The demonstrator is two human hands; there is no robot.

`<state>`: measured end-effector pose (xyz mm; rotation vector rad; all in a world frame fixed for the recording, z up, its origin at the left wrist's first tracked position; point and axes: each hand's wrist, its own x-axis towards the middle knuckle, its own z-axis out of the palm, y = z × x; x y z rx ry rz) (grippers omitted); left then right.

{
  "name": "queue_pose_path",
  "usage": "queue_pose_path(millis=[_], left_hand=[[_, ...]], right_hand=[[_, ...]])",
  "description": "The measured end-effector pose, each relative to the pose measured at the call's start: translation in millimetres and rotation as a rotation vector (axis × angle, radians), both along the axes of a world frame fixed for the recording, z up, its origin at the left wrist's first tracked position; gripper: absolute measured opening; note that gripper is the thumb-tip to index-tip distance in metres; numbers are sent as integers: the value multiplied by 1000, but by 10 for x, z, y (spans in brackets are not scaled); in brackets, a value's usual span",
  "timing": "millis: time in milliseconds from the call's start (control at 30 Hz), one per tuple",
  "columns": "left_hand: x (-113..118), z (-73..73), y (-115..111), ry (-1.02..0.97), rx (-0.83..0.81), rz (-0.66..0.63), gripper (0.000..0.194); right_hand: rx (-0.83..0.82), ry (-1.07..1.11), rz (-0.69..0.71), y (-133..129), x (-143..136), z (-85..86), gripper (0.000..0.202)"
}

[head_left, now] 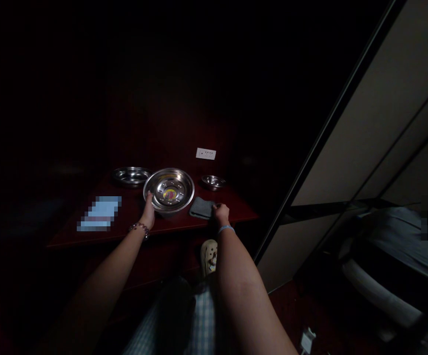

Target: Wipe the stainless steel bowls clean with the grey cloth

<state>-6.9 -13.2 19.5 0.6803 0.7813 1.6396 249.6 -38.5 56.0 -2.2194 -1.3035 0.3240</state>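
A shiny metal basin (pixel 173 181) with a yellow and red sticker on its inside bottom is tilted toward me above the dark red table. My left hand (pixel 148 212) grips its left rim, the thumb lying over the inside. To the right of the basin, a folded grey cloth (pixel 201 208) is at the table's front edge. My right hand (pixel 221 212) pinches the cloth's right corner between closed fingers. Behind on the left rests a wide metal dish (pixel 130 175), and a small metal bowl (pixel 213 182) stands at the back right.
The dark red table (pixel 243 209) meets a wall with a white power socket (pixel 205 154). A blurred-out light-blue sheet (pixel 101 213) lies at the left. Pale panels (pixel 347 148) rise on the right. Below the table is a beige clog (pixel 208 254).
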Motion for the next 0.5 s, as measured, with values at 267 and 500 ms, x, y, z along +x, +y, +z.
queue_pose_path(millis=[267, 500], left_hand=[[4, 8, -14, 17, -44, 13, 61], [5, 17, -13, 35, -68, -11, 63]], right_hand=[[76, -139, -8, -86, -48, -14, 64], [-37, -279, 416, 11, -257, -53, 75]])
